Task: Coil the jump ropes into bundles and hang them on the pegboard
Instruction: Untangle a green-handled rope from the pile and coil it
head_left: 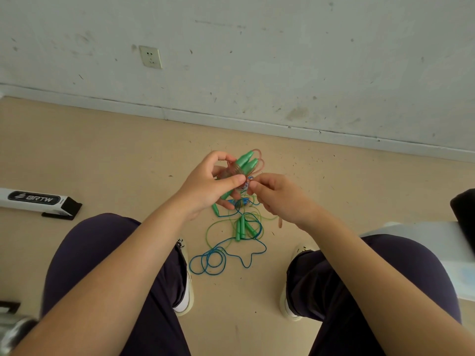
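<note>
Left hand has its fingers curled round the coiled pink translucent plastic rope with two tapered green plastic handles, held mid-air at frame centre with the handles poking out toward 1 o'clock. Right hand sits just beside it at 3 o'clock, fingertips pinched on a small patterned tie at the bundle's waist — can't tell whether it's paper, tape or wire.

My read on handling: thin vinyl cord, light, springy and slick, so the loops will want to pop open unless the waist is kept squeezed. I'd grip across the wraps, not by the smooth, hard handles.

At 6 o'clock of the hands, on the beige floor, lie the uncoiled ropes — a thin blue cord in loose loops and a thin green cord, tangled over each other, with green handles among them. Soft and limp, likely to snag. No pegboard in view.
</note>
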The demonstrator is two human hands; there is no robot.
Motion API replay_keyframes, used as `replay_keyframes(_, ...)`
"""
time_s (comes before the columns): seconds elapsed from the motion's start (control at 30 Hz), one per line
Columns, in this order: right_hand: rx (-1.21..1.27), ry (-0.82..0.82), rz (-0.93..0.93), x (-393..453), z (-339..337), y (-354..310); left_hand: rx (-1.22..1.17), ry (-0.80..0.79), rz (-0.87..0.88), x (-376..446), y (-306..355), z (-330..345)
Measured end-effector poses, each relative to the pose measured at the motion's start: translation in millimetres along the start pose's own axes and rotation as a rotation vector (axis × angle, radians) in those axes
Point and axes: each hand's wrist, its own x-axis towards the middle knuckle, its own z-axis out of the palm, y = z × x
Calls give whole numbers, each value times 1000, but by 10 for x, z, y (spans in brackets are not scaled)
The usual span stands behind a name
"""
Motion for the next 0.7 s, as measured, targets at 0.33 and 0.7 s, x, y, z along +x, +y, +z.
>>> replay_keyframes(0.33, -450, 47, -324, -96, -142, -75, 295, -59, -70, 11, -14, 2)
replay_keyframes(0.7, -308, 83, -326, -53, -144, 1, 342, -352, -116, -55, 40, 16)
